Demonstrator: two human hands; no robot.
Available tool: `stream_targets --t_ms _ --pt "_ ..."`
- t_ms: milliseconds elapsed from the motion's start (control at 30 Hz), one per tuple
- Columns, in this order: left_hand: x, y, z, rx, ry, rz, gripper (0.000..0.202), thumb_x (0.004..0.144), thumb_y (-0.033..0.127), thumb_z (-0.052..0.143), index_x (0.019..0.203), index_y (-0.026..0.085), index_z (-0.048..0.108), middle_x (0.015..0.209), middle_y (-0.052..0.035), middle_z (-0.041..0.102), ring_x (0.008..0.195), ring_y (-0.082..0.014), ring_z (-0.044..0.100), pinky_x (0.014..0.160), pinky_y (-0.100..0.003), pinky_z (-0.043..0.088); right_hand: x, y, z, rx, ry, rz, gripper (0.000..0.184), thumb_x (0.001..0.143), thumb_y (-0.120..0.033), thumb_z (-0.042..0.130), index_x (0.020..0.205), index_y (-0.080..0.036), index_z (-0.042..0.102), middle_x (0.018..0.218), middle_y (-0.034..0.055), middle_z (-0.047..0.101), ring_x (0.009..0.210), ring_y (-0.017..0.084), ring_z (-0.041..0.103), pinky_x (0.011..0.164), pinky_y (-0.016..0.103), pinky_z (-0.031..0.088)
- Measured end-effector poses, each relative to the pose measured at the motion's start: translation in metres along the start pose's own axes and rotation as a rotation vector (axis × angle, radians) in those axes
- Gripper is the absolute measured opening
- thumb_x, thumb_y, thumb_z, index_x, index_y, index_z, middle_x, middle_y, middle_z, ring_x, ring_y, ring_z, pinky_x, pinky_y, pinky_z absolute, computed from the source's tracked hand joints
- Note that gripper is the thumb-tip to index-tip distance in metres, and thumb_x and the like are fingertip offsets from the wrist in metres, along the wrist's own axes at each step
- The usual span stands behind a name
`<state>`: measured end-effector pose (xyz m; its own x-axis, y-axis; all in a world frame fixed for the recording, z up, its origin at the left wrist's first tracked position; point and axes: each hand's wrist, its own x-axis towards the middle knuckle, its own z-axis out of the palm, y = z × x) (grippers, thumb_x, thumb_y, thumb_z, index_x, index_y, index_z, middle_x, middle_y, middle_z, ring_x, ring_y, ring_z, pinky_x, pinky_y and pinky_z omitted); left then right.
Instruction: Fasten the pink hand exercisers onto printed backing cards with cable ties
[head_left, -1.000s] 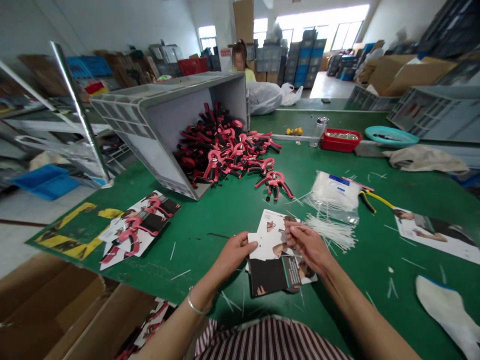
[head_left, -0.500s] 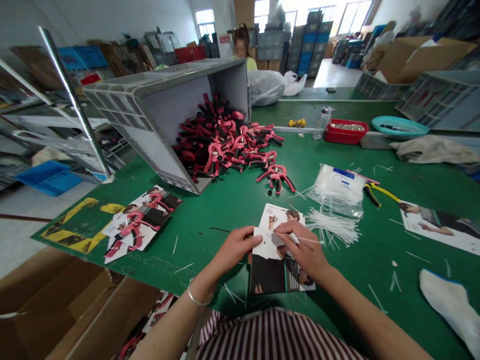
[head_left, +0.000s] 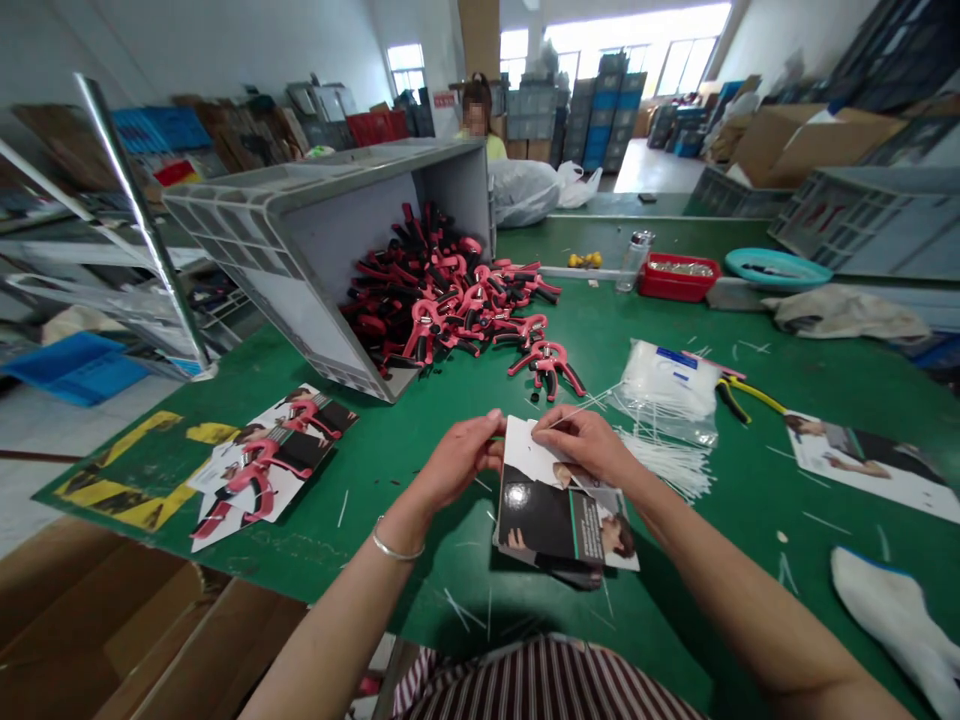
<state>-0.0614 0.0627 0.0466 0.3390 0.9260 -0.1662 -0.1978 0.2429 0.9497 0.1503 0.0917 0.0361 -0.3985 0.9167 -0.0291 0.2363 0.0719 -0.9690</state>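
Fingers [head_left: 486, 432] of the left hand [head_left: 457, 462] pinched the far left edge of the printed card [head_left: 559, 515], low over the near surface [head_left: 420, 420]. The right hand [head_left: 592, 445] was clamped on a thin white tie [head_left: 574, 410] at the card's top. No grip sat on this card. A few carded grips [head_left: 262, 465] lay at left, and a large pile of grips [head_left: 450, 300] waited in the tipped crate [head_left: 300, 230]. Both wrists were arched, palms down.

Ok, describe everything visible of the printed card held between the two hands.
The glossy printed cardboard card is white at the top, with a black lower panel, a thin teal stripe and a photo of a person. It is tilted, top edge raised. The left hand pinches its top left corner; the right hand rests on its top edge, pinching a thin white plastic tie there. Its lower end lies on similar cards on the green table.
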Motion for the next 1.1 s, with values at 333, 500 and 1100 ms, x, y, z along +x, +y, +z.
stream_targets --t_ms 333,500,1100 --pt "-0.026 -0.044 -0.012 0.287 0.169 0.080 0.017 0.072 0.029 0.074 0.079 0.016 0.065 0.071 0.0005 0.062 0.064 -0.0120 0.054 0.065 -0.022 0.043 -0.009 0.013 0.015 0.002 -0.042 0.031 0.021 0.079 -0.039 0.069 0.083 -0.018 0.070 0.067 -0.0020 0.062 0.057 0.011 0.050 0.053 0.022 0.037" --pt "-0.066 -0.038 -0.023 0.375 -0.046 0.038 0.023 0.087 0.034 0.061 0.099 0.018 0.073 0.094 -0.0090 0.069 0.083 -0.0206 0.062 0.078 -0.029 0.048 -0.008 0.019 0.011 0.049 -0.075 0.086 0.025 0.079 -0.043 0.069 0.084 -0.019 0.071 0.064 -0.0024 0.060 0.053 0.010 0.047 0.048 0.022 0.034" --pt "-0.054 -0.070 -0.003 0.484 0.166 0.255 0.021 0.089 0.028 0.058 0.098 0.020 0.075 0.088 -0.0055 0.064 0.083 -0.0189 0.057 0.076 -0.025 0.044 -0.034 0.020 0.032 0.115 -0.196 0.007 0.028 0.093 -0.046 0.055 0.103 -0.021 0.061 0.064 -0.0054 0.048 0.050 0.008 0.040 0.047 0.020 0.029"
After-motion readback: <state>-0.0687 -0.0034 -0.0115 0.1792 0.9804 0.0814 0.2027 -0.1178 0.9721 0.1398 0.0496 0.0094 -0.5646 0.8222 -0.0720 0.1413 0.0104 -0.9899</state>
